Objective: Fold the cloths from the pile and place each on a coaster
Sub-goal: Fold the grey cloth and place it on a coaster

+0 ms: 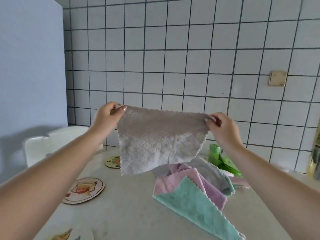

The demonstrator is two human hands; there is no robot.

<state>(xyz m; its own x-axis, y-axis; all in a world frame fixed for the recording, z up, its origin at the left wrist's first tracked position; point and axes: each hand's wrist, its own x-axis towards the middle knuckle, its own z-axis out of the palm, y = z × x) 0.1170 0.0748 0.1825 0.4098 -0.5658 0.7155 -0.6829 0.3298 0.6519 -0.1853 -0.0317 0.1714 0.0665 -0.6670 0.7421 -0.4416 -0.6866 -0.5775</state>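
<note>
Grey cloth (155, 137) pinched by left hand (105, 116), right hand (223, 129), above pile (195, 189)

Both forearms are bare, no sleeves in view; the left hand (105, 116) and right hand (223, 129) wear no gloves, and the left thumbnail looks pale and glossy.

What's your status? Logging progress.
Left hand, right hand pinch grey cloth by top corners, aloft. Coasters bare. Nothing blocking.
</note>
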